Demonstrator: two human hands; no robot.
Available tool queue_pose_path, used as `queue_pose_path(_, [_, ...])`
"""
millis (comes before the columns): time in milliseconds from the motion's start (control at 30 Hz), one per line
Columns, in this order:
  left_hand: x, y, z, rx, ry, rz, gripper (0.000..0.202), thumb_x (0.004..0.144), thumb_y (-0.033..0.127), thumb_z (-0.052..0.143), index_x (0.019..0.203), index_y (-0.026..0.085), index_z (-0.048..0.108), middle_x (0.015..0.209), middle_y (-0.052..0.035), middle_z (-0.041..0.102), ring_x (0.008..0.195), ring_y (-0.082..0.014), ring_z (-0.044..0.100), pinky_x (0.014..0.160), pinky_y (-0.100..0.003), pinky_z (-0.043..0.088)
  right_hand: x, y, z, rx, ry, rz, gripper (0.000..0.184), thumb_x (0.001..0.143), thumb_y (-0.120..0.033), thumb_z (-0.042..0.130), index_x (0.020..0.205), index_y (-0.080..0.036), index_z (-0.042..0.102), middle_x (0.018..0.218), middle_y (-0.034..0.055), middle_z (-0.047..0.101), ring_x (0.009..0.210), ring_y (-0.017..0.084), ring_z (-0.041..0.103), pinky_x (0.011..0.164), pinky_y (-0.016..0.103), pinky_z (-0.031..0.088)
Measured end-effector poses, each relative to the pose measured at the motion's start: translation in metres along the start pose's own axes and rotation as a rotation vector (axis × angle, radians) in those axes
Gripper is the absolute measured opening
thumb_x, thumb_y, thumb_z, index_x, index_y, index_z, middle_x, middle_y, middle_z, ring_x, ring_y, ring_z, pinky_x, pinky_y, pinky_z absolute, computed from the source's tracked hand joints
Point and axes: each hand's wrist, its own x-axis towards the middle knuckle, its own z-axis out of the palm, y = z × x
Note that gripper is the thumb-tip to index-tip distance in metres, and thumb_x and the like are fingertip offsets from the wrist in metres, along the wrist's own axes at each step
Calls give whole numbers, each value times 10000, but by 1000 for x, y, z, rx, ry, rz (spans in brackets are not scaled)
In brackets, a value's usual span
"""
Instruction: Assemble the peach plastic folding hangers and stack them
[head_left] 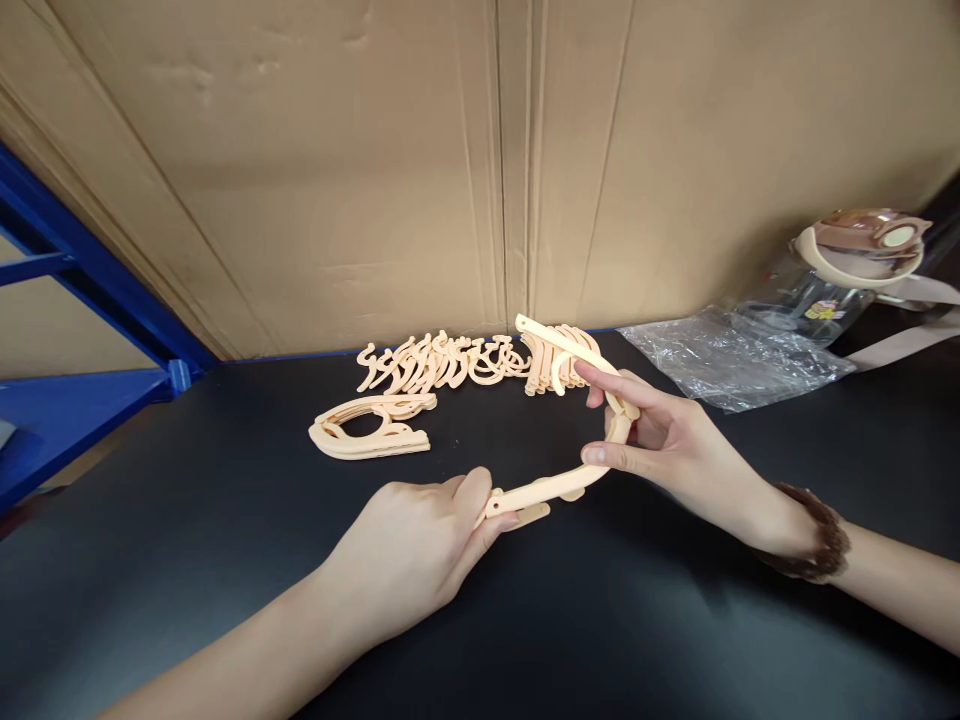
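I hold one peach plastic folding hanger (559,487) over the black table (225,560) with both hands. My left hand (420,550) pinches its near end between thumb and fingers. My right hand (660,440) grips the hanger's bend, with one arm (555,340) of the hanger sticking up and away toward the back. A small stack of folded hangers (371,428) lies to the left of my hands. A row of several loose hanger parts (457,362) lies along the back edge of the table.
A cardboard wall (450,160) closes off the back. Crumpled clear plastic (720,360) and a clear bottle with a beige lid (862,250) and strap lie at the right. A blue metal rack frame (90,290) stands at the left.
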Motion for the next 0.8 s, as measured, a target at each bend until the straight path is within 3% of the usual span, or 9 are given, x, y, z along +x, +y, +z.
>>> queue_pose_path(133, [1,1,-3,154,85,46,365,1024,303,182,729,215,380,510,55,472,350,-124,459,378,-244,239,1,0,-1,-24,-3,-4,646,743,-287,760,1338,-381,525,1016,-13,466,654,58,482,722,264,528])
queue_pose_path(300, [4,2,-12,300,80,96,414,1019,296,211,697,190,449,514,30,483,362,-141,497,367,-272,276,1,-1,0,-22,-2,69,649,732,-328,766,1338,-354,535,995,-10,494,615,57,462,684,270,513])
queue_pose_path(467, [6,2,-16,333,106,121,448,1018,283,212,671,181,476,504,26,476,353,-135,483,361,-277,284,0,-2,1,39,-10,170,655,708,-335,791,1319,-347,556,970,-19,503,635,59,468,712,264,481])
queue_pose_path(567, [7,3,-16,351,132,137,448,1014,281,232,654,182,480,500,28,470,355,-132,477,366,-280,284,0,-1,0,16,-17,212,659,701,-361,796,1313,-372,555,948,-32,495,610,50,441,653,249,450])
queue_pose_path(800, [4,3,-18,351,135,159,432,1003,285,271,640,190,485,515,27,472,383,-133,474,389,-283,293,1,0,0,-12,-20,219,654,697,-390,793,1305,-403,553,944,-42,479,590,45,393,604,241,420])
